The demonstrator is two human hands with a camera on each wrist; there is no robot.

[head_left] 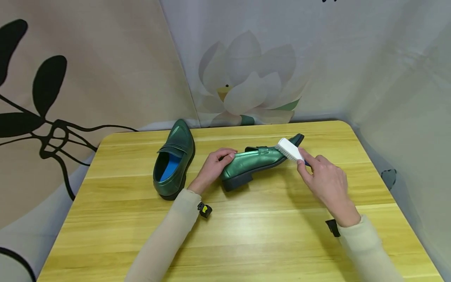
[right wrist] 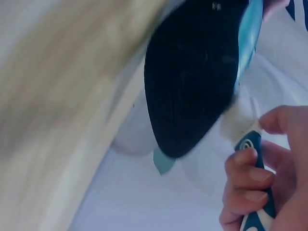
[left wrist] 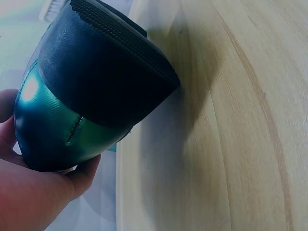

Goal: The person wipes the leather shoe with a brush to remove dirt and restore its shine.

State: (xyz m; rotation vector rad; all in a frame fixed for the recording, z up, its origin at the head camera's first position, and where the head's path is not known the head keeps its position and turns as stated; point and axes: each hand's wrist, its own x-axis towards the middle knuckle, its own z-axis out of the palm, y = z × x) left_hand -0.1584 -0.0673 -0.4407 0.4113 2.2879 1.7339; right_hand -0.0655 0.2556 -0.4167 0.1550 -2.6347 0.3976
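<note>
My left hand point(head_left: 215, 166) grips a green loafer point(head_left: 258, 160) by its heel end, toe pointing right and tilted up over the table. In the left wrist view the thumb and fingers wrap the back rim, below the black heel point(left wrist: 106, 67). My right hand point(head_left: 325, 178) holds a white-and-blue brush point(head_left: 289, 149), its bristles against the loafer's upper near the toe. Curled fingers circle the brush's blue handle point(right wrist: 257, 183) in the right wrist view, where the loafer's dark sole point(right wrist: 192, 82) faces the camera.
A matching green loafer point(head_left: 175, 160) with a blue insole stands upright on the wooden table point(head_left: 246, 243), left of my left hand. Behind the table hangs a pale cloth point(head_left: 264, 58) printed with a flower. Dark leaf shapes point(head_left: 49, 86) show at the left.
</note>
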